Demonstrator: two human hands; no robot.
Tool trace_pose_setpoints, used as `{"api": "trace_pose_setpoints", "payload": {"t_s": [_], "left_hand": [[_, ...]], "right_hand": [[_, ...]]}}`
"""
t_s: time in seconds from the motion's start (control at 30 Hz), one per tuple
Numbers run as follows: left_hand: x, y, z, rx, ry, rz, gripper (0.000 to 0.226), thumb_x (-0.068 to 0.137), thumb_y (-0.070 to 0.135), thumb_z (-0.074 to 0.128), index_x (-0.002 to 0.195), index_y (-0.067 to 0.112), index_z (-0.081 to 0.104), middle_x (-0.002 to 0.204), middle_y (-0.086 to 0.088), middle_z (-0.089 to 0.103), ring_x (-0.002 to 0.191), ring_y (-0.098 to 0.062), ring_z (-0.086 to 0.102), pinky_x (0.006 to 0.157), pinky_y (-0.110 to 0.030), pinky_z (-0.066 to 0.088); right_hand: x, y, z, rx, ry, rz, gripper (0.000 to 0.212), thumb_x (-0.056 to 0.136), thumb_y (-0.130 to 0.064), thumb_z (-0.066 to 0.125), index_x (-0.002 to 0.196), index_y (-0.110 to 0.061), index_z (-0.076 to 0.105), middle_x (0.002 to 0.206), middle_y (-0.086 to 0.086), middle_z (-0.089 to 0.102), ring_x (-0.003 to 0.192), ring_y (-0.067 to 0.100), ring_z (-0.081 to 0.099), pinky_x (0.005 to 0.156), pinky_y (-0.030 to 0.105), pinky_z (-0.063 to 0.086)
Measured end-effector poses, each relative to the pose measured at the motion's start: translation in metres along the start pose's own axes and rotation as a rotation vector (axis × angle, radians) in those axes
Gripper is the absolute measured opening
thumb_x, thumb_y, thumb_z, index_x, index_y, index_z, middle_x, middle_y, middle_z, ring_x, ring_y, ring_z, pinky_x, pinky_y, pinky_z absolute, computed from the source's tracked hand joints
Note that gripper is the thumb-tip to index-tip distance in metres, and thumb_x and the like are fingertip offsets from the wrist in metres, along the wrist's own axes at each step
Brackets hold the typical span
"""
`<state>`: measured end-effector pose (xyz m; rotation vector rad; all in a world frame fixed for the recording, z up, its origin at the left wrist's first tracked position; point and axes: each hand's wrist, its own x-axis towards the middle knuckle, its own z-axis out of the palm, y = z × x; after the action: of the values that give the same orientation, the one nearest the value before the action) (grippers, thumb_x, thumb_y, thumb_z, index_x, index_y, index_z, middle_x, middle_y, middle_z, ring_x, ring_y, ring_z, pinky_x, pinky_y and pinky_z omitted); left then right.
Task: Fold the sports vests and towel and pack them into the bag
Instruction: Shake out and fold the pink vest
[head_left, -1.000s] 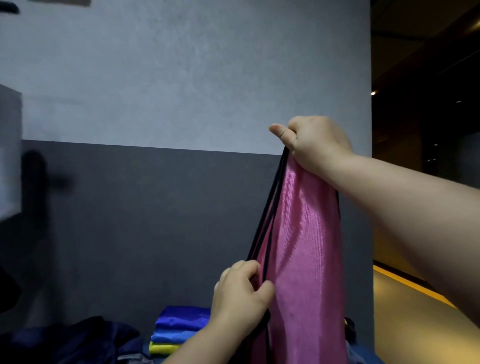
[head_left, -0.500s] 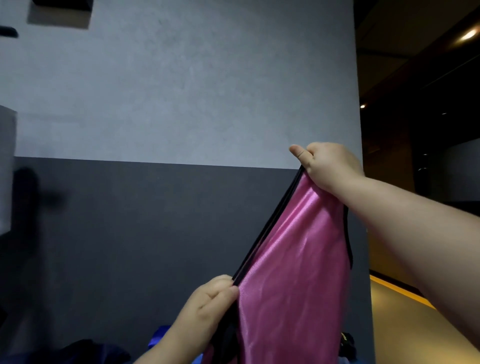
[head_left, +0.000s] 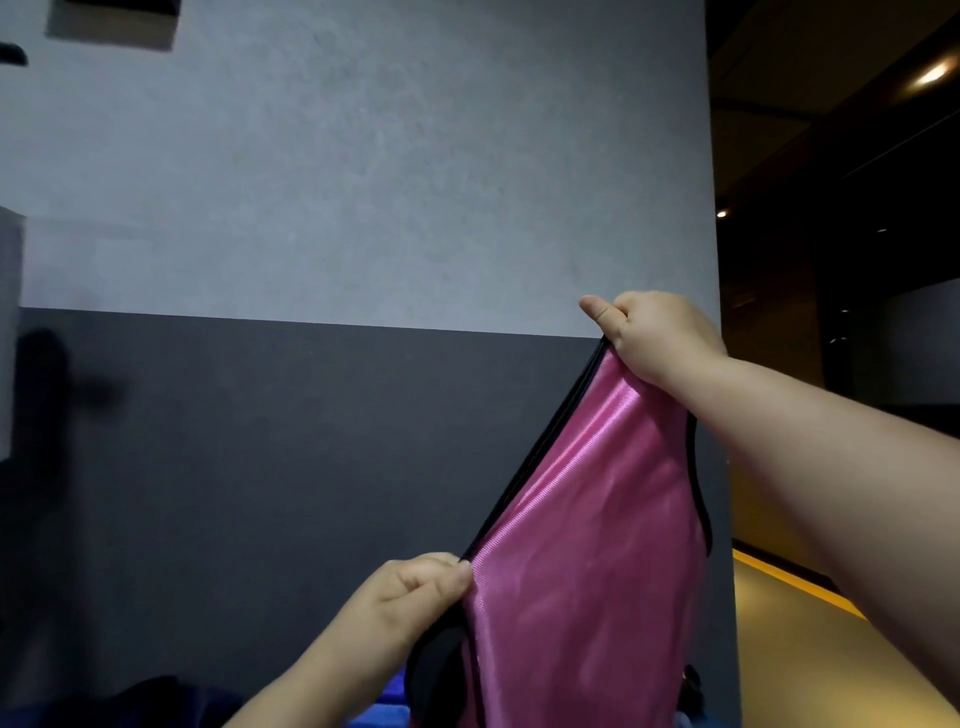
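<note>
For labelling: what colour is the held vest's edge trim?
Black trim on the pink vest; head view.

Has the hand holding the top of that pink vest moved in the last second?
Yes. The right hand, gripping the pink vest, has shifted right: it now reaches the grey wall at its right edge, where earlier it sat left of it.

The vest (head_left: 587, 571) hangs in front of the wall (head_left: 363, 208), near the wall's right edge. The right hand (head_left: 654, 332) grips the vest's top end, and the left hand (head_left: 415, 587) pinches its left edge lower down. Left of the vest's lower part, under the left forearm, lies some cloth (head_left: 387, 706). Right of the vest, past the wall's edge, a floor (head_left: 789, 649) runs back.
</note>
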<state>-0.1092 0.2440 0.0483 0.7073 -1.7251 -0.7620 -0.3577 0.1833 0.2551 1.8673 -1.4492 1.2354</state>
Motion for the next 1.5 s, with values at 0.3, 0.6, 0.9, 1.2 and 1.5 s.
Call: {"api": "trace_pose_setpoints", "payload": {"t_s": [0.3,0.6,0.9,1.2,1.5], "left_hand": [[0.002,0.005,-0.002,0.26,-0.006,0.056,0.044,0.079,0.056,0.045,0.06,0.018,0.037,0.064,0.01,0.035,0.06,-0.006,0.034,0.059,-0.021,0.031],[0.006,0.001,-0.01,0.332,-0.028,0.079,0.036,0.086,0.043,0.05,0.095,0.012,0.066,0.09,-0.011,0.067,0.082,-0.013,0.06,0.078,-0.038,0.05],[0.009,0.009,-0.014,0.06,0.017,-0.142,0.026,0.093,0.004,0.06,0.118,0.013,0.058,0.092,-0.004,0.071,0.08,-0.018,0.065,0.073,-0.03,0.054],[0.003,0.02,-0.015,-0.154,0.165,-0.268,0.019,0.094,0.01,0.058,0.101,0.012,0.075,0.085,-0.01,0.073,0.06,-0.013,0.065,0.047,-0.018,0.046],[0.005,0.014,-0.019,-0.134,0.317,-0.241,0.015,0.088,0.003,0.063,0.088,0.014,0.074,0.083,-0.01,0.073,0.071,-0.023,0.065,0.069,-0.034,0.053]], "right_hand": [[0.001,0.005,0.0,-0.005,0.002,-0.001,0.062,0.097,-0.064,0.027,0.065,-0.013,0.044,0.067,0.005,0.051,0.063,0.022,0.044,0.051,0.034,0.024],[0.004,0.006,-0.002,-0.023,0.02,0.013,0.063,0.096,-0.064,0.027,0.065,-0.012,0.044,0.068,0.006,0.05,0.062,0.022,0.041,0.05,0.033,0.022],[0.003,0.005,0.0,-0.025,0.029,-0.003,0.063,0.096,-0.064,0.027,0.065,-0.012,0.045,0.067,0.007,0.051,0.062,0.022,0.043,0.05,0.034,0.023],[-0.005,0.021,0.012,0.184,0.094,-0.083,0.057,0.099,-0.053,0.037,0.061,-0.01,0.037,0.06,0.007,0.044,0.062,0.025,0.041,0.054,0.038,0.024],[-0.041,0.04,0.036,0.343,0.08,-0.068,0.055,0.095,-0.047,0.049,0.06,-0.005,0.043,0.055,0.007,0.044,0.056,0.022,0.042,0.055,0.032,0.032]]}}
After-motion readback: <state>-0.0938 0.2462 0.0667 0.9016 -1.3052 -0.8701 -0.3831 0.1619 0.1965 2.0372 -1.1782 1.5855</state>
